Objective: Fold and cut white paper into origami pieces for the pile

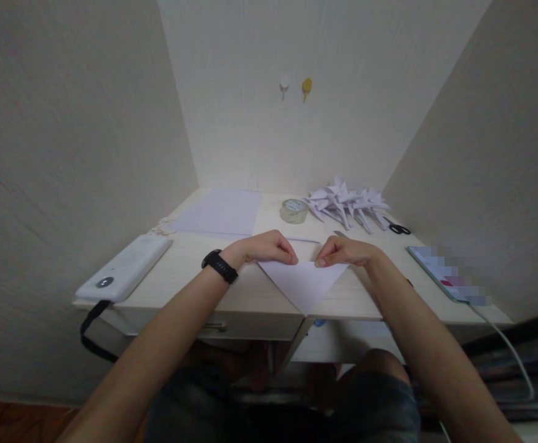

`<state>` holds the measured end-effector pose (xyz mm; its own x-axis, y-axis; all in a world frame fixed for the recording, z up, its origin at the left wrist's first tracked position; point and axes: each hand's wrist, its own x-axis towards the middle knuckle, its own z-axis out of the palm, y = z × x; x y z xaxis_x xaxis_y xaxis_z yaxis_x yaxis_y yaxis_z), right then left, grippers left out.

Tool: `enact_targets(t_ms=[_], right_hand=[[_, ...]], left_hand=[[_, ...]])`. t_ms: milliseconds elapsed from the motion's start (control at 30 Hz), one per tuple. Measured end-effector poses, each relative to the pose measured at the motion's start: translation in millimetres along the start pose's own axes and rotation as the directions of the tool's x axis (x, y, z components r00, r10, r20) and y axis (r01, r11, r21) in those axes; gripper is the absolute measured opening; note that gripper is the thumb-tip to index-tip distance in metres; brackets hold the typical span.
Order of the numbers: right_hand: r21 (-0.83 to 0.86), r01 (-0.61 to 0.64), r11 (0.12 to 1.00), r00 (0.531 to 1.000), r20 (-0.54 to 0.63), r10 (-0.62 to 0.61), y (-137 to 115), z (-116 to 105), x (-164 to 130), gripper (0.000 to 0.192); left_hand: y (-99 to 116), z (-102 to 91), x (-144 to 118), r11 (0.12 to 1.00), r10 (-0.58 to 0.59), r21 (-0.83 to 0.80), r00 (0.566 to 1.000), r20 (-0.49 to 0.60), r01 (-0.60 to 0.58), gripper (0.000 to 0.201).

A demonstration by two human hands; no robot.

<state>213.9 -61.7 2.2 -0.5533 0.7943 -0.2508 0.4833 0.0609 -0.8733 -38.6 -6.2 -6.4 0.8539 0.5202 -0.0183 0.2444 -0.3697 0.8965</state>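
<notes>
A white sheet of paper folded into a triangle lies on the light wooden desk, its point toward me at the front edge. My left hand, with a black band on the wrist, presses its fingertips on the triangle's upper edge at the left. My right hand pinches the same edge just to the right. The fingertips of both hands are close together over the fold.
Flat white sheets lie at the back left, a roll of clear tape behind my hands, a pile of folded paper shapes and scissors at the back right. A white power bank sits left, a phone with cable right.
</notes>
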Motion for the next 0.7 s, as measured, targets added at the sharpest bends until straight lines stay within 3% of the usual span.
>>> enact_targets(t_ms=[200, 433, 567, 700], right_hand=[[0.052, 0.025, 0.998, 0.998, -0.063, -0.022, 1, -2, 1, 0.022], [0.213, 0.099, 0.972, 0.977, -0.204, -0.055, 20, -21, -5, 0.019], [0.314, 0.193, 0.929, 0.929, -0.363, -0.071, 33, -29, -2, 0.017], [0.473, 0.400, 0.785, 0.809, -0.585, -0.060, 33, -23, 9, 0.021]], left_hand=[[0, -3.6, 0, 1.000, -0.012, 0.029, 1.000, 0.000, 0.012, 0.013], [1, -13.7, -4, 0.989, -0.061, -0.143, 0.994, -0.093, 0.048, 0.007], [1, -17.6, -9, 0.968, -0.122, -0.233, 0.985, -0.120, 0.091, 0.010], [-2, -17.8, -7, 0.939, -0.156, -0.332, 0.970, -0.186, 0.088, 0.012]])
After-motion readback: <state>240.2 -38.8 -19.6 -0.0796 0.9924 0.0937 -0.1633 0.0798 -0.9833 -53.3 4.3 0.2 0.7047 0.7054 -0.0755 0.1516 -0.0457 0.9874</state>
